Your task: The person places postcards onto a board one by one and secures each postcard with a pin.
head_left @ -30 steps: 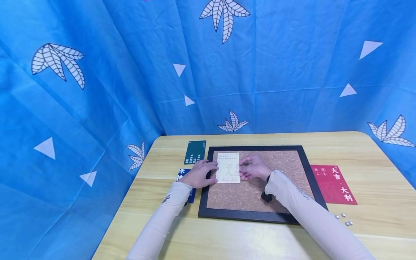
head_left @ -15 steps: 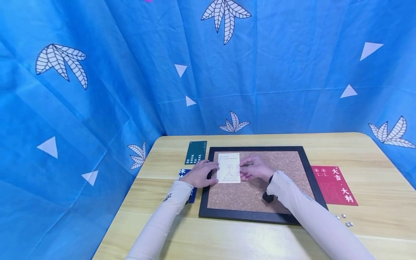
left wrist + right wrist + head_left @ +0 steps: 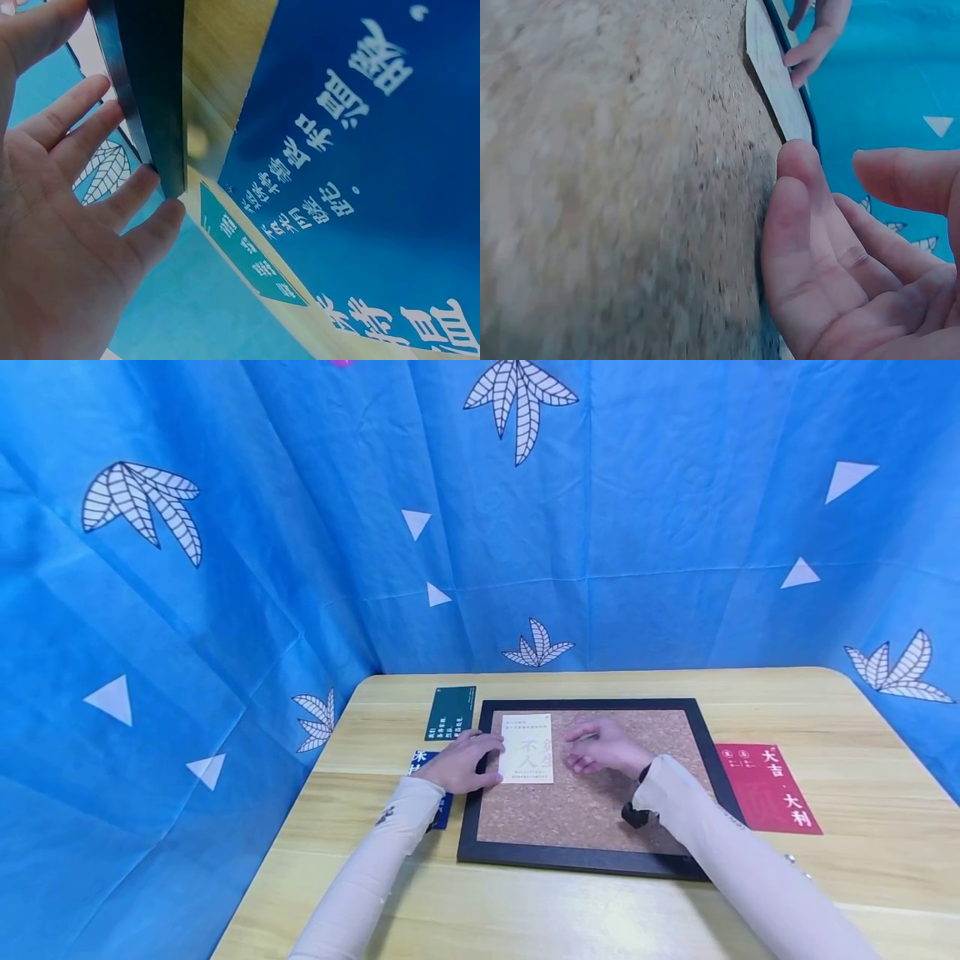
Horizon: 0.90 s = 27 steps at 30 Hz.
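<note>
Card [image 3: 527,752] on corkboard [image 3: 555,817]: placement step, I judge; left hand [image 3: 463,763], fingers spread; right hand [image 3: 606,748], fingers bent, empty; next calls for steadying.

Card [image 3: 527,749] on corkboard [image 3: 543,818], corkboard on table [image 3: 585,918], curtain [image 3: 660,527] behind

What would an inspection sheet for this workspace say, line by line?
Surface: light wooden table.
Job's things: cream card lying on the left part of the black-framed cork board.
Clutter: green card and blue card left of the board, red card to its right, small silvery pieces nearby.
Left hand: touches the cream card's left edge.
Right hand: just right of the cream card, holding nothing.
Cables: nothing seen.
Surroundings: blue curtain with white leaf and triangle patterns.
</note>
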Each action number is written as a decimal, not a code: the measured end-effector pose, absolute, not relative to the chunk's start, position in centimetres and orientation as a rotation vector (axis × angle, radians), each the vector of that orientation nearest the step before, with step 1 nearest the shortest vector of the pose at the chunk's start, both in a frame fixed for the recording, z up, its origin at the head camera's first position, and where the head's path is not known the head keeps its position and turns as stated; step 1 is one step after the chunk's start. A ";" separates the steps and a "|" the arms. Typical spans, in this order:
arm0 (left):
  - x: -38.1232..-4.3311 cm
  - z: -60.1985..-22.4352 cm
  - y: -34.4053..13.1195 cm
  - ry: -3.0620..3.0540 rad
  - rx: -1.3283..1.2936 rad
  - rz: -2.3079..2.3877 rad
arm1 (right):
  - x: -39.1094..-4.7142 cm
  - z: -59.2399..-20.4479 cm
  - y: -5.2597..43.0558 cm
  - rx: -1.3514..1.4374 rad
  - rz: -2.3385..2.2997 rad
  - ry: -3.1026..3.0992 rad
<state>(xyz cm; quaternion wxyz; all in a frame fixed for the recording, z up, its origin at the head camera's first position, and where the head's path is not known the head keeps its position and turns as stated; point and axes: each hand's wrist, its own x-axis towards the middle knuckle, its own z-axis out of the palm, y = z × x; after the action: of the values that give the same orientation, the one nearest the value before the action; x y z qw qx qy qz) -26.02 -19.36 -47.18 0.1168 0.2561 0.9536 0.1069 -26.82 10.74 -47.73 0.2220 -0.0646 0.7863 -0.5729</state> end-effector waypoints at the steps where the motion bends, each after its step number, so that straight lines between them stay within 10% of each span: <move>1: -26.1 -47.2 -19.3 2.790 0.745 0.304 | -26.8 -47.7 11.0 -0.184 -1.579 2.176; 27: -25.8 -46.9 -19.2 2.760 0.717 0.261 | -23.7 -45.4 19.7 -0.227 -1.527 2.278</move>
<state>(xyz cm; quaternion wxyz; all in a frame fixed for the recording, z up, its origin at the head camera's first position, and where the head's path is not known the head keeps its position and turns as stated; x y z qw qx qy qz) -25.76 -19.22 -46.89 0.1383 0.2481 0.9545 0.0902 -23.65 19.67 -45.37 0.1938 -0.0810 0.8121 -0.5444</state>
